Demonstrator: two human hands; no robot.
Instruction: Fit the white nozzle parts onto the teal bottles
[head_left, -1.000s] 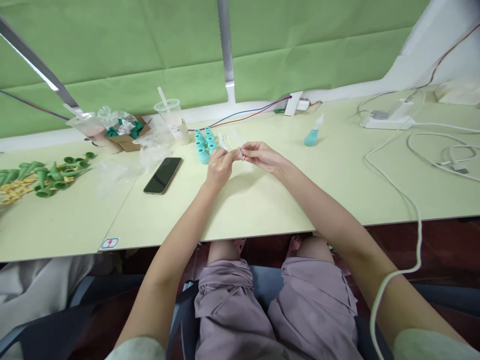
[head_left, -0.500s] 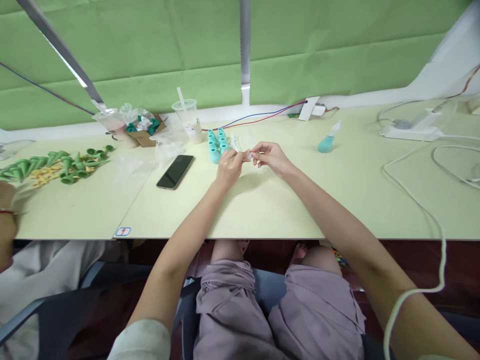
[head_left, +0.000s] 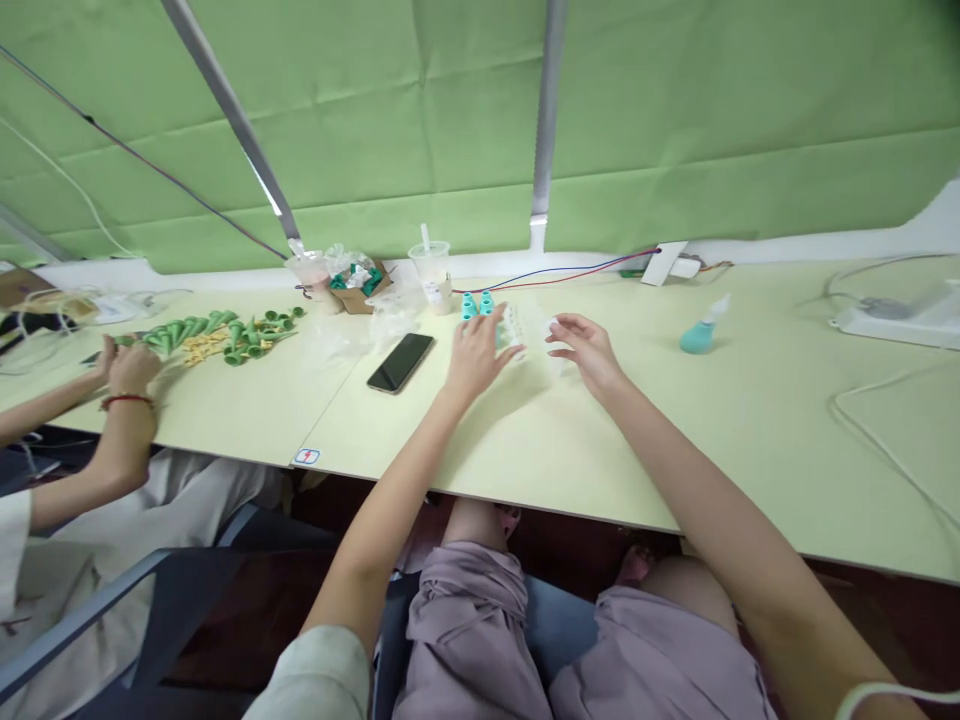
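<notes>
My left hand [head_left: 478,352] hovers over the table, thumb and fingers spread, with nothing visible in it. It partly covers a group of turquoise rubber bulbs [head_left: 470,303] standing upright just behind it. Small whitish pieces [head_left: 514,322] lie in rows beside its fingertips. To the right, my right hand [head_left: 591,355] has its fingers curled around a small translucent white piece [head_left: 554,322], whose exact kind is too blurred to make out. Farther right, a turquoise bulb with a clear pointed nozzle [head_left: 699,336] lies tilted on the table.
A black phone [head_left: 401,363] lies left of my arm. Behind it stand a plastic cup with straw [head_left: 431,275], crumpled plastic bags and a small cardboard box [head_left: 361,298]. A co-worker's hands [head_left: 133,368] are near green horn-shaped parts [head_left: 244,340]. A power strip [head_left: 911,318] and white cable lie right.
My hands were together at a small white piece; they have now moved apart, and the left one has opened. The view has swung left, bringing the co-worker's hands into sight.
</notes>
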